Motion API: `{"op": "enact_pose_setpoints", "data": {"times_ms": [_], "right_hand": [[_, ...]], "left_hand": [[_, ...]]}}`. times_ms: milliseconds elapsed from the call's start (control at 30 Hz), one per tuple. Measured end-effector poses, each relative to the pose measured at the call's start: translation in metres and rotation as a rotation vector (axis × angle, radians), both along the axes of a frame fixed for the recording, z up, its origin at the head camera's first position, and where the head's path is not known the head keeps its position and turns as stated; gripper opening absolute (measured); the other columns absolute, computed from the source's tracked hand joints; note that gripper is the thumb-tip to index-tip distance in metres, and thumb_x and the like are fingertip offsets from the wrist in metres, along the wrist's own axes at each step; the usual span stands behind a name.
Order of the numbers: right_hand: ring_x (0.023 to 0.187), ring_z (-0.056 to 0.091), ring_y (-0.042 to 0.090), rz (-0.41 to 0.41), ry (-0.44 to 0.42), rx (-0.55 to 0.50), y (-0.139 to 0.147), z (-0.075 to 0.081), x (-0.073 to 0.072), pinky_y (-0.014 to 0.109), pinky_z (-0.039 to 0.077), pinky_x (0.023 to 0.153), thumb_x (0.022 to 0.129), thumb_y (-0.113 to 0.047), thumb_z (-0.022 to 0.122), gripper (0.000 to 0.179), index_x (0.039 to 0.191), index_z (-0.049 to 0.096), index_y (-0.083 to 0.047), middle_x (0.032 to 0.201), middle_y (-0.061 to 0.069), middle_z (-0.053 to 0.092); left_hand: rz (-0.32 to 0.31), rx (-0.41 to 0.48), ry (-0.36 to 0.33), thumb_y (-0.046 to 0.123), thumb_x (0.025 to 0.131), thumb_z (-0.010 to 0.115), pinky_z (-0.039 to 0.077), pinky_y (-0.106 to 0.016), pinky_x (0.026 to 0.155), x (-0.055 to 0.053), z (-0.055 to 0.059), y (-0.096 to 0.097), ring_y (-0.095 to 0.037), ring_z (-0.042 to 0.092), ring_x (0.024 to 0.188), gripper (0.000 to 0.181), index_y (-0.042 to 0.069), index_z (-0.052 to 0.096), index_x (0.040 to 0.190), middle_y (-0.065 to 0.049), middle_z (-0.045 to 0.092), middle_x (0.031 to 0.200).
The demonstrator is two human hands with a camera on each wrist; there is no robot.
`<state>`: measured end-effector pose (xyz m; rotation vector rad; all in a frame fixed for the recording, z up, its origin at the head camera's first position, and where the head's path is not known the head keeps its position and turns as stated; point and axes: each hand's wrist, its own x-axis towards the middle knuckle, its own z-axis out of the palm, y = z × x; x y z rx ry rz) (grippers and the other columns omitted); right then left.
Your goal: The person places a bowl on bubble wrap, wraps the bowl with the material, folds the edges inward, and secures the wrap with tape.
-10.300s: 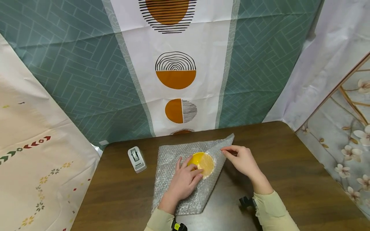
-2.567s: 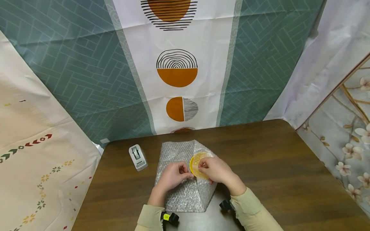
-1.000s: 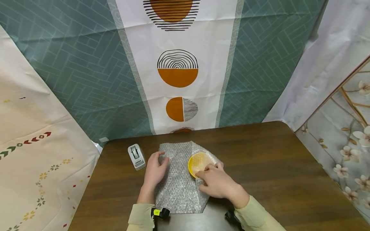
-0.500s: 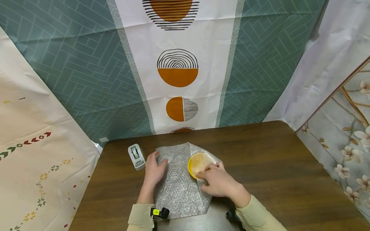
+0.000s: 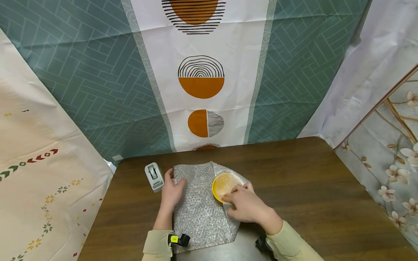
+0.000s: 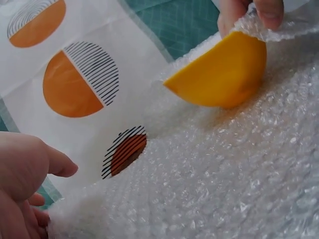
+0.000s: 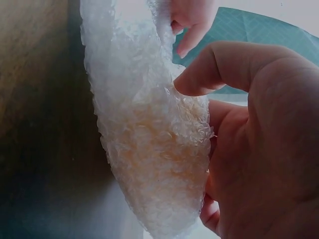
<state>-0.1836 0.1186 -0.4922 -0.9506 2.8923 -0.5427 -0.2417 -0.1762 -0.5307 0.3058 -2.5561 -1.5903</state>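
A yellow bowl (image 5: 214, 192) sits on a sheet of bubble wrap (image 5: 199, 221), and a fold of the wrap covers its right side. My right hand (image 5: 245, 203) grips the bowl through this fold, thumb over the rim and fingers along the outside. The left wrist view shows the bowl's bare yellow side (image 6: 224, 74), tilted in that picture. At the wrap's far left edge is my left hand (image 5: 171, 192). Its thumb (image 6: 62, 163) stands apart from the wrap, while the other fingers lie right at the edge, partly hidden.
A small white tape dispenser (image 5: 154, 177) stands left of the wrap, close to my left fingers. The brown wooden table (image 5: 303, 188) ends at a patterned cloth backdrop (image 5: 215, 141). A black wrist camera (image 5: 184, 240) overlaps the wrap's lower left part.
My left hand has left the bowl's side and moved to the wrap's left edge, which has shifted left. Earlier, the right hand brought the wrap's right flap over; it now holds bowl and flap.
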Motion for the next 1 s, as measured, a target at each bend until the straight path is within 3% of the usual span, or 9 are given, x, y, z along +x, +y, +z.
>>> {"op": "enact_pose_setpoints", "data": {"times_ms": [100, 167, 267, 333, 433, 567, 633, 767, 1000], "right_hand": [[0.110, 0.060, 0.020, -0.003, 0.006, 0.001, 0.000, 0.000, 0.000, 0.049, 0.029, 0.089, 0.083, -0.017, 0.064, 0.050, 0.130, 0.080, -0.016, 0.126, -0.003, 0.077], [0.110, 0.060, 0.020, -0.004, 0.009, 0.001, -0.001, 0.000, 0.000, 0.049, 0.029, 0.089, 0.083, -0.017, 0.064, 0.050, 0.130, 0.080, -0.016, 0.126, -0.004, 0.077], [0.110, 0.060, 0.020, -0.005, 0.010, 0.000, -0.001, 0.000, 0.000, 0.048, 0.028, 0.088, 0.083, -0.016, 0.063, 0.050, 0.129, 0.080, -0.017, 0.126, -0.004, 0.077], [0.109, 0.060, 0.019, -0.008, 0.013, 0.001, -0.002, 0.000, 0.000, 0.048, 0.028, 0.087, 0.083, -0.016, 0.063, 0.050, 0.129, 0.080, -0.018, 0.125, -0.005, 0.077], [0.109, 0.060, 0.019, -0.013, 0.012, -0.001, -0.003, 0.001, 0.000, 0.048, 0.028, 0.088, 0.083, -0.015, 0.063, 0.049, 0.129, 0.081, -0.018, 0.126, -0.005, 0.077], [0.109, 0.060, 0.020, -0.021, 0.009, -0.010, -0.004, 0.001, 0.002, 0.048, 0.028, 0.089, 0.083, -0.014, 0.063, 0.048, 0.128, 0.081, -0.016, 0.126, -0.003, 0.077], [0.109, 0.060, 0.020, -0.024, 0.012, -0.011, -0.004, 0.001, 0.002, 0.049, 0.029, 0.089, 0.083, -0.014, 0.063, 0.048, 0.127, 0.081, -0.015, 0.126, -0.003, 0.077], [0.108, 0.060, 0.019, -0.031, 0.023, -0.009, -0.004, 0.000, 0.003, 0.049, 0.029, 0.089, 0.082, -0.013, 0.063, 0.048, 0.126, 0.081, -0.015, 0.126, -0.003, 0.077], [0.108, 0.060, 0.019, -0.042, 0.027, -0.004, -0.005, -0.001, 0.004, 0.049, 0.029, 0.089, 0.083, -0.013, 0.063, 0.047, 0.127, 0.081, -0.016, 0.127, -0.003, 0.077]], "left_hand": [[-0.002, 0.077, 0.007, 0.023, 0.103, 0.069, 0.047, -0.038, 0.075, 0.000, 0.001, -0.001, -0.024, 0.057, 0.083, 0.080, 0.002, 0.024, 0.167, -0.014, 0.062, 0.101], [-0.008, 0.130, 0.007, 0.022, 0.103, 0.069, 0.048, -0.039, 0.080, -0.001, 0.002, -0.001, -0.023, 0.059, 0.086, 0.085, 0.004, 0.019, 0.169, -0.012, 0.065, 0.101], [-0.022, 0.185, -0.003, 0.024, 0.104, 0.069, 0.050, -0.046, 0.099, 0.000, 0.004, -0.001, -0.029, 0.066, 0.107, 0.092, 0.004, 0.009, 0.171, -0.016, 0.072, 0.116], [-0.035, 0.220, -0.009, 0.025, 0.105, 0.068, 0.044, -0.051, 0.113, 0.000, 0.006, -0.001, -0.035, 0.063, 0.127, 0.094, 0.002, 0.005, 0.171, -0.021, 0.072, 0.128], [-0.058, 0.253, -0.005, 0.024, 0.107, 0.067, 0.037, -0.055, 0.120, 0.000, 0.007, -0.001, -0.037, 0.057, 0.139, 0.084, -0.003, 0.016, 0.169, -0.023, 0.069, 0.136], [-0.069, 0.224, 0.033, 0.020, 0.108, 0.066, 0.050, -0.047, 0.108, -0.001, 0.007, -0.001, -0.032, 0.066, 0.126, 0.048, -0.007, 0.059, 0.147, -0.020, 0.074, 0.128], [-0.067, 0.204, 0.054, 0.019, 0.108, 0.066, 0.054, -0.038, 0.096, 0.000, 0.007, 0.000, -0.026, 0.071, 0.115, 0.034, -0.005, 0.072, 0.132, -0.019, 0.077, 0.121], [-0.062, 0.193, 0.076, 0.019, 0.107, 0.068, 0.052, -0.027, 0.084, 0.001, 0.010, 0.002, -0.017, 0.071, 0.101, 0.025, -0.001, 0.078, 0.119, -0.013, 0.079, 0.111], [-0.083, 0.216, 0.113, 0.021, 0.105, 0.072, 0.050, -0.029, 0.077, 0.005, 0.021, 0.007, -0.016, 0.065, 0.091, 0.022, 0.000, 0.077, 0.111, -0.010, 0.078, 0.103]]}}
